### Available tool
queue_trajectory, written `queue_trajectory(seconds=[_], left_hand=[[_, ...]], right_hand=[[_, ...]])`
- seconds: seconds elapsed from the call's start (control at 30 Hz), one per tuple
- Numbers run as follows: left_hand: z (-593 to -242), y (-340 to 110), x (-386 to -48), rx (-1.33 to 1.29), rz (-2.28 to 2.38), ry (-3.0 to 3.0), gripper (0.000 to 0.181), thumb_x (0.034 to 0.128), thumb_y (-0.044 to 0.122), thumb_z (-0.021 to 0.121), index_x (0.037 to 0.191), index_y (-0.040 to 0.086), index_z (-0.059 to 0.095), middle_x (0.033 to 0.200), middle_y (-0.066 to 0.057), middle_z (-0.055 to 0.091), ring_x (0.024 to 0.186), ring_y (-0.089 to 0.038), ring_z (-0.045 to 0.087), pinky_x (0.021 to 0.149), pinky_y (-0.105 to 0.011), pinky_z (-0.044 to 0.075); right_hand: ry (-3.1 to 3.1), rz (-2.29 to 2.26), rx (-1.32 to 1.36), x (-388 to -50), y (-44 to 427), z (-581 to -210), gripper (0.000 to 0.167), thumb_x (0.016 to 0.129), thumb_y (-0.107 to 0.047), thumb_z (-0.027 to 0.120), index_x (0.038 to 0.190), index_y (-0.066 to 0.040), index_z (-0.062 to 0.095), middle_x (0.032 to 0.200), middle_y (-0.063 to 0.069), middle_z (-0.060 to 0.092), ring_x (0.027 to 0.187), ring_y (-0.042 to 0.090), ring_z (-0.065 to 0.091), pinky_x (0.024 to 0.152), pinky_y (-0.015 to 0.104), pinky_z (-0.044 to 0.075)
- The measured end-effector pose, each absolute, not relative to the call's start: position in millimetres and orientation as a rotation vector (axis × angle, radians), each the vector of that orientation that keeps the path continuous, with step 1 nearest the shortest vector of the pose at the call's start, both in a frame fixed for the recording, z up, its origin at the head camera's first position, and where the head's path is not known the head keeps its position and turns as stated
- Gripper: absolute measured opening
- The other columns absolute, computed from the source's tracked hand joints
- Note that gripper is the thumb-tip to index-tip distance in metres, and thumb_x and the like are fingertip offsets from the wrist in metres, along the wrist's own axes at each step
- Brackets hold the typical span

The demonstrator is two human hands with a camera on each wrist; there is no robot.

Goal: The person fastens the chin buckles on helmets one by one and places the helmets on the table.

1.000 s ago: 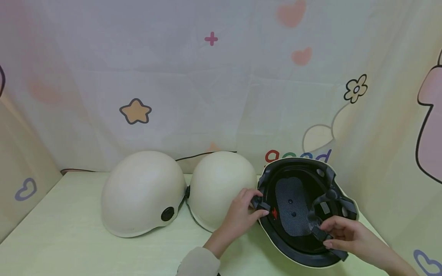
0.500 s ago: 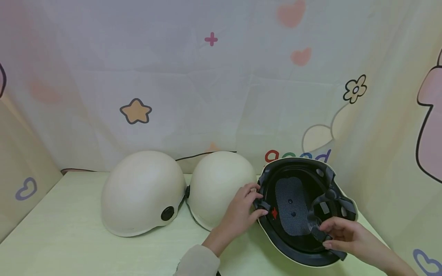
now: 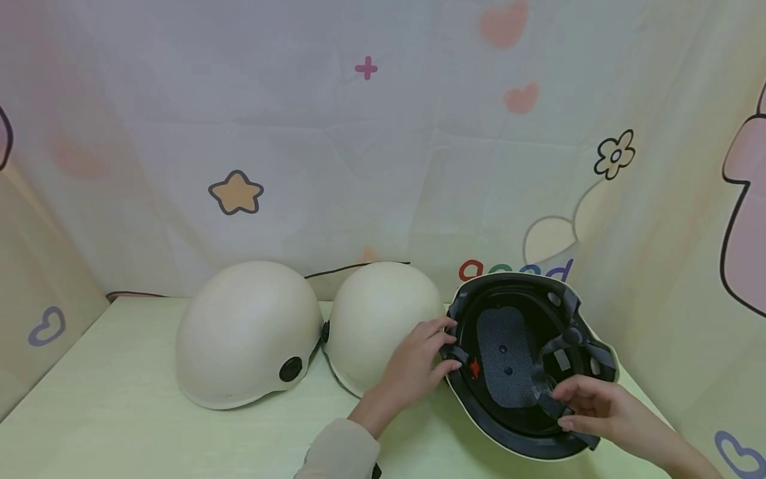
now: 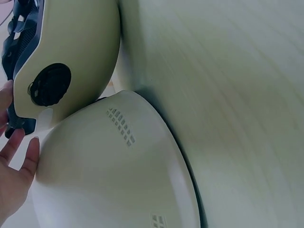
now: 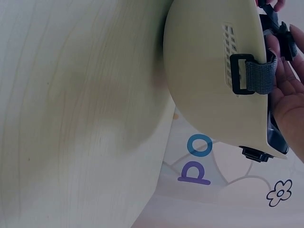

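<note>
Three cream helmets stand in a row on the pale counter (image 3: 90, 379), and the person is busy with the one at four o'clock, the tipped helmet (image 3: 491, 436). Its hollow faces the person, showing a black lining with a mesh pad (image 3: 509, 332) toward nine o'clock and a small red tag (image 3: 475, 368) farther out that way.

The left hand (image 3: 413, 366) is at the nine o'clock side of the rim. From its wrist I see thumb and fingers set close about a dark clip (image 4: 23, 124) there, a light pinch, with a round black knob (image 4: 51, 84) on the shell just above. A pale sleeve (image 3: 344, 452) covers that forearm.

The right hand (image 3: 604, 409) reaches in from four o'clock, thumb and forefinger pinching a black buckle (image 3: 553, 407) on the strap inside the hollow. Viewed from that wrist, grey webbing (image 5: 261, 78) loops over the rim, near a column of vents (image 5: 230, 52).

At six o'clock sits the middle helmet (image 3: 383, 313), dome up, partly behind the left hand; at eight, the left helmet (image 3: 245, 332), also dome up. Whether those two touch, I can't tell. A curtain (image 3: 299, 133) hangs behind, with a star (image 3: 236, 193) at ten o'clock.
</note>
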State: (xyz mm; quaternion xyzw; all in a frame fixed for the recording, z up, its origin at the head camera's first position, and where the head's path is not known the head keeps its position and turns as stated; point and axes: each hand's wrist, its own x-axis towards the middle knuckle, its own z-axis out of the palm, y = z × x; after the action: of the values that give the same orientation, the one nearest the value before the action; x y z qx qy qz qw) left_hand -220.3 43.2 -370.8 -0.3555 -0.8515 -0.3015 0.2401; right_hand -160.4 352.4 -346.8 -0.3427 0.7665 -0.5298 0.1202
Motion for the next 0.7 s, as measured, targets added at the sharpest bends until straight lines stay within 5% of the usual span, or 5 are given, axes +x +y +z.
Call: queue_trajectory(seconds=[0.7], left_hand=[[-365.8,49.2,-220.1,-0.99,-0.929,-2.394,0.037,0.0832,0.03,0.067,0.107,0.003,0.059,0.116,-0.004,0.052,0.105,-0.017,0.049,0.091,-0.023,0.039]], right_hand=[[2.494,-1.432,-0.799,-156.8,321.5,-345.4,0.023,0.084,-0.002,0.062,0.106,0.002,0.057,0.101,-0.01,0.059,0.081,0.011,0.059,0.068,0.024,0.052]])
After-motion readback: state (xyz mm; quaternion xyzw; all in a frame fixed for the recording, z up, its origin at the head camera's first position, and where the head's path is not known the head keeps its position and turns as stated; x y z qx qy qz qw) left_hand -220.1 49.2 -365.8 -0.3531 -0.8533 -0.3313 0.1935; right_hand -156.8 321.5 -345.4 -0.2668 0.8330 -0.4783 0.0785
